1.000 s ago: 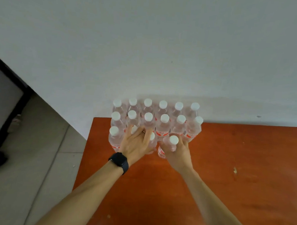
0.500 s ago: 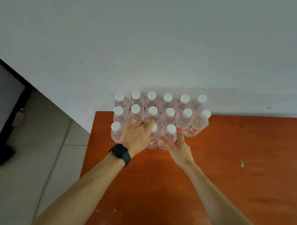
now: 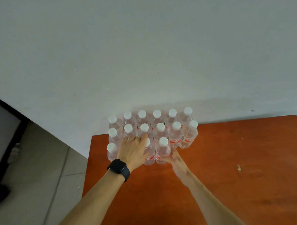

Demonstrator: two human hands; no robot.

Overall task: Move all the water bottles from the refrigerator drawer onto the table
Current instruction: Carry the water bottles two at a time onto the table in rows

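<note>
Many capped water bottles (image 3: 158,130) stand packed at the table's (image 3: 227,168) far left corner. The left hand (image 3: 133,150) rests flat on them, grip wide; the right hand (image 3: 173,158) touches a front bottle (image 3: 163,150) at its base, grip unclear. The refrigerator drawer is out of view, so any remainder is unknown

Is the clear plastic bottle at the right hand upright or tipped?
Upright. The clear plastic water bottle stands on its base on the orange wooden table, white cap on top; the right hand touches its base.

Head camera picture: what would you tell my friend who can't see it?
A left hand and right hand touch a tight cluster of white-capped water bottles standing on an orange-brown table beside a white wall.
</note>
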